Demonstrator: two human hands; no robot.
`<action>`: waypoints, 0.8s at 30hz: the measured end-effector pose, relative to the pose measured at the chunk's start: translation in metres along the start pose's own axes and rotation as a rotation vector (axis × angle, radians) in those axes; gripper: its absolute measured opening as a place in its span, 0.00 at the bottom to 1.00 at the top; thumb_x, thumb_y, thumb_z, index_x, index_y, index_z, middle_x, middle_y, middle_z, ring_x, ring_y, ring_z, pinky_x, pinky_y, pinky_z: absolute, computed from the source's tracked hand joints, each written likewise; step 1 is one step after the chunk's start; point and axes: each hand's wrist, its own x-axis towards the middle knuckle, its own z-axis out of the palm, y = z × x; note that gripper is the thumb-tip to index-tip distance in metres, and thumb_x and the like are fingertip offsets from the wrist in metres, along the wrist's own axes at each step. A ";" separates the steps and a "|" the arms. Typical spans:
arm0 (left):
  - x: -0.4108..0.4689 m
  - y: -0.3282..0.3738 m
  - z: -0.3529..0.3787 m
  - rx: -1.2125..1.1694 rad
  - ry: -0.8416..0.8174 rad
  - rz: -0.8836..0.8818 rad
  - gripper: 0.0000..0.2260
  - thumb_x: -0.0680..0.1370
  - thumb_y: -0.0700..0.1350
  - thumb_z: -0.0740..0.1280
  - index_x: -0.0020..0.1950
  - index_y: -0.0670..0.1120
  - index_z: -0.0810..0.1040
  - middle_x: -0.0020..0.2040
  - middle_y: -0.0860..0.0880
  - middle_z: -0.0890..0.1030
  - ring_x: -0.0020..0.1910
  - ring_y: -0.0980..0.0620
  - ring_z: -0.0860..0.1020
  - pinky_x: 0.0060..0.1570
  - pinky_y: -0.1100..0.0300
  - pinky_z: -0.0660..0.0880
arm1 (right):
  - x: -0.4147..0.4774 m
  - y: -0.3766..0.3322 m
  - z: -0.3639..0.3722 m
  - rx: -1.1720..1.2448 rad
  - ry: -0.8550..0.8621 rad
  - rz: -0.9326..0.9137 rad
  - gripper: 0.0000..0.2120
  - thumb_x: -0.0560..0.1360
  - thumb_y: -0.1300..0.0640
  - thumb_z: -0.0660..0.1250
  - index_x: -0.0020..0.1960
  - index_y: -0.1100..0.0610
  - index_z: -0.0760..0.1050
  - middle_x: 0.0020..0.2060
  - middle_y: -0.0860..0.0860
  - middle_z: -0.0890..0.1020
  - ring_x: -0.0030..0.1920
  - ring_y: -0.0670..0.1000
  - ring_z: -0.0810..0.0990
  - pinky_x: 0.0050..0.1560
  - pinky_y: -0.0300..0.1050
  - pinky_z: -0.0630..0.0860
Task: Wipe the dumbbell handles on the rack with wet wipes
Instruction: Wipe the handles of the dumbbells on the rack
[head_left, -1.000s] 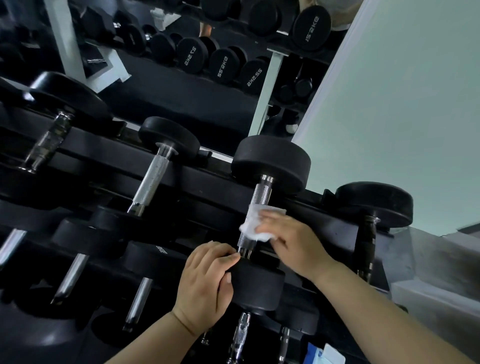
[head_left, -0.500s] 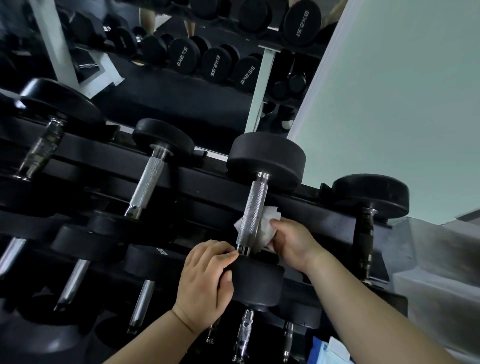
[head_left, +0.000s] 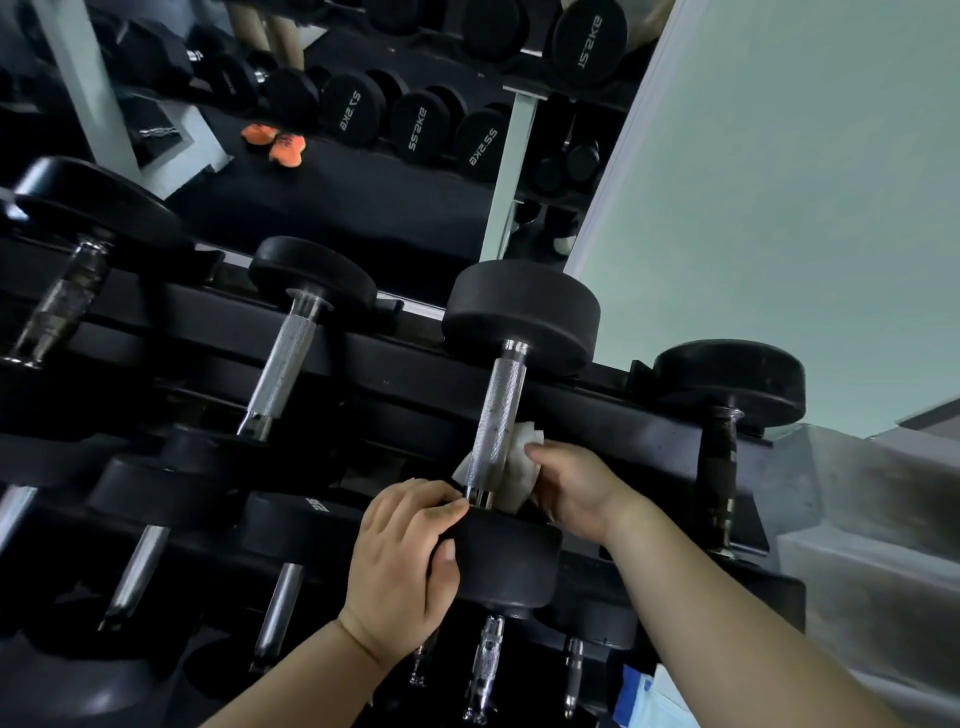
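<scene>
One dumbbell (head_left: 522, 312), knurled chrome handle (head_left: 496, 410) — white wipe (head_left: 519, 467) behind

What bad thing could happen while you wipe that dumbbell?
The left hand grips the near weight head; if that weight rolls on the rack, the hand might get pinched. The right hand only pinches the wet wipe behind the low end of the handle, so the upper part might go unwiped.
</scene>
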 end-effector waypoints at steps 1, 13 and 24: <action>0.000 0.000 0.000 0.005 0.001 0.000 0.10 0.79 0.46 0.52 0.52 0.45 0.70 0.52 0.52 0.72 0.50 0.51 0.72 0.59 0.64 0.62 | 0.003 -0.004 0.002 0.030 0.007 -0.036 0.13 0.79 0.66 0.51 0.41 0.60 0.72 0.25 0.51 0.81 0.26 0.46 0.79 0.26 0.34 0.74; 0.004 0.006 -0.005 -0.010 -0.065 -0.049 0.11 0.71 0.40 0.56 0.52 0.45 0.70 0.51 0.52 0.72 0.50 0.52 0.71 0.61 0.66 0.61 | -0.012 0.010 -0.005 -0.195 0.064 -0.166 0.14 0.77 0.69 0.54 0.40 0.58 0.74 0.25 0.47 0.81 0.27 0.43 0.78 0.32 0.35 0.73; 0.087 0.016 -0.026 -0.126 -0.457 -0.388 0.29 0.75 0.48 0.66 0.74 0.52 0.57 0.63 0.61 0.60 0.68 0.62 0.56 0.62 0.74 0.47 | -0.046 -0.004 0.015 -0.468 0.165 -0.546 0.07 0.76 0.63 0.60 0.43 0.54 0.75 0.38 0.49 0.78 0.37 0.43 0.76 0.35 0.30 0.72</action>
